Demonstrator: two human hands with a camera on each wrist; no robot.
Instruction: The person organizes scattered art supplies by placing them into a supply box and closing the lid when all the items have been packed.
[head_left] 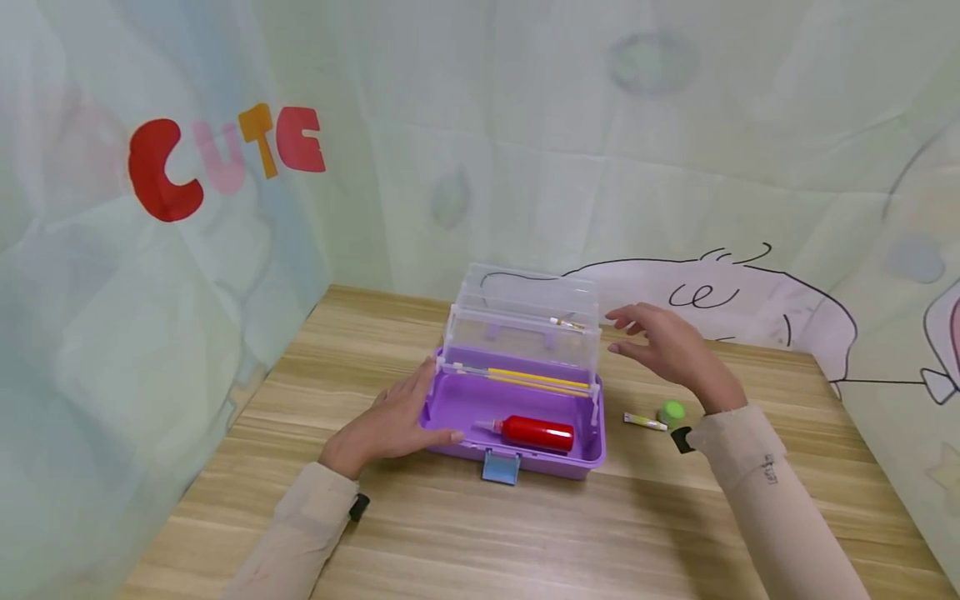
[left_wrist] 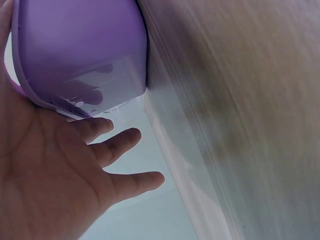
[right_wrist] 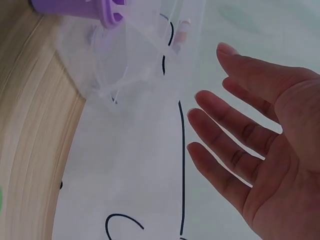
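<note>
A purple box [head_left: 457, 408] with raised clear trays [head_left: 517, 337] stands on the table. Inside its base lies a red bottle [head_left: 537, 433] with a pale nozzle. Two thin brushes [head_left: 536, 380] lie across a lower tray, and a small white tube [head_left: 567, 323] sits in an upper one. My left hand [head_left: 393, 417] rests against the box's left side, fingers spread along the outer wall and thumb over the front rim. Beside the trays' right edge, my right hand [head_left: 663, 346] hovers with nothing in it, its fingers loosely bent.
Right of the box, a small tube [head_left: 645, 422] and a green round tub [head_left: 672, 412] lie on the wooden table [head_left: 465, 542]. A blue latch [head_left: 501, 467] hangs down at the box's front. Printed cloth [head_left: 525, 183] walls in the table's back and sides.
</note>
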